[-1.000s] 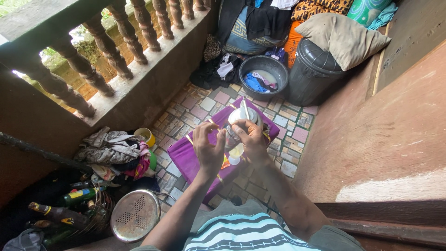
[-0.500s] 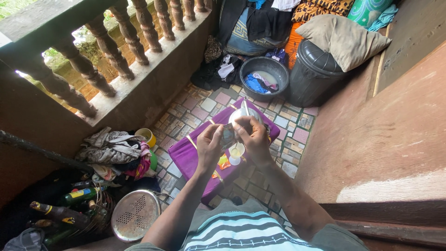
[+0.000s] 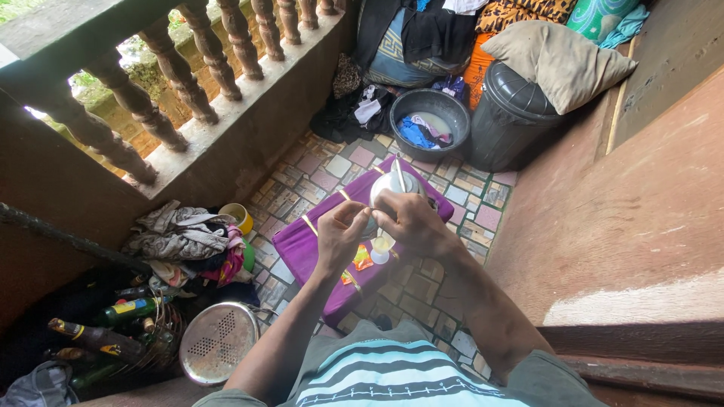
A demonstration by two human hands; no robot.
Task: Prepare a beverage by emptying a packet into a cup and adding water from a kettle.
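My left hand (image 3: 339, 235) and my right hand (image 3: 411, 220) meet over a purple cloth-covered stool (image 3: 302, 252), pinching a small sachet (image 3: 369, 224) between the fingertips. The hands mostly hide the sachet. Just beyond them stands a white bowl (image 3: 388, 183) with a spoon handle (image 3: 399, 173) sticking out. Below the hands, on the purple cloth, are a small white cup with pale liquid (image 3: 381, 249) and an orange-yellow wrapper (image 3: 363, 258).
A dark basin with soaking clothes (image 3: 426, 122) and a black lidded bin (image 3: 507, 113) stand beyond the stool. A baluster railing (image 3: 181, 83) runs along the left. A cloth pile (image 3: 185, 237), yellow cup (image 3: 237, 217), bottles (image 3: 124, 310) and a perforated metal lid (image 3: 219, 343) lie left.
My left hand, which was open and apart a second ago, has closed in on the sachet held by my right hand. Both hands now pinch it together.
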